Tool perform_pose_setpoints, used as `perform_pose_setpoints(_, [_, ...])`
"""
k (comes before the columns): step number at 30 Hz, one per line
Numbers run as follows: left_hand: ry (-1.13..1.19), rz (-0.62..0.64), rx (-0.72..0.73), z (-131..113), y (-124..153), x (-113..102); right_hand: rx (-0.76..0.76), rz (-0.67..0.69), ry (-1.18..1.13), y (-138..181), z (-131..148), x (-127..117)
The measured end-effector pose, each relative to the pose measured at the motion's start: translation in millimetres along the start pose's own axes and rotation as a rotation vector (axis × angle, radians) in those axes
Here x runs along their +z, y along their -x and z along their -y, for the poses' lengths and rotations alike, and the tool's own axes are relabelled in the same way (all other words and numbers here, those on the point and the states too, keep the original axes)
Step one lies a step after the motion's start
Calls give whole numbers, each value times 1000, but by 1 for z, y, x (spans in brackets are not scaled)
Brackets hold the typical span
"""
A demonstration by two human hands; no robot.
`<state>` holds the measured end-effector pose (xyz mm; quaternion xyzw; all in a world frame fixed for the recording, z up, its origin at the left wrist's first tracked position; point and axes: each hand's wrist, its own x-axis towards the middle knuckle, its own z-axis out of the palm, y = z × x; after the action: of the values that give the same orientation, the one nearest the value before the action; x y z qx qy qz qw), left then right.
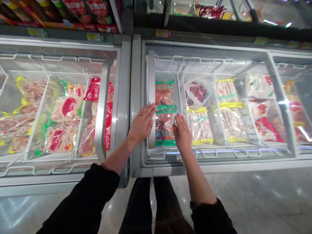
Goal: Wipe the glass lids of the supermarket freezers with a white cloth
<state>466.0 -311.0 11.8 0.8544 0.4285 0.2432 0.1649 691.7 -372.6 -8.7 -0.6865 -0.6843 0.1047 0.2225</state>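
Note:
My left hand [142, 123] lies flat with its fingers stretched out, a ring on one of them. Its fingertips rest on the metal handle strip [151, 97] at the left end of the freezer's glass lid [200, 136]. Over the glass, my right hand [182, 133] has its fingers pressed together. A small pale, crumpled-looking patch shows at its fingertips, too little to name. Beneath the lid, between my hands, are reddish packs with green edges [165, 122]. To their right lies a pack with yellow edges [200, 126].
A second chest freezer [125, 97] with a curved handle [102, 110] stands at the left, holding bagged frozen food. White wire dividers [179, 87] part the packs. Bottles [46, 9] and red packets line the shelf behind. The floor [255, 198] is shiny.

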Motion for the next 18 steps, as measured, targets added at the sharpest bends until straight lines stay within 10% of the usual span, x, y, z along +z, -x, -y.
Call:
perform_pose_setpoints(8, [2,2,-26,-1,1,1,-143,50,-63,-55,56,39])
perform_pose_setpoints(14, [32,10,-31,-3,1,-3,-238,126,-34,-5,27,14])
perform_pose_setpoints(18, [37,6,-34,-4,0,-2,-102,5,-18,-31,18,14])
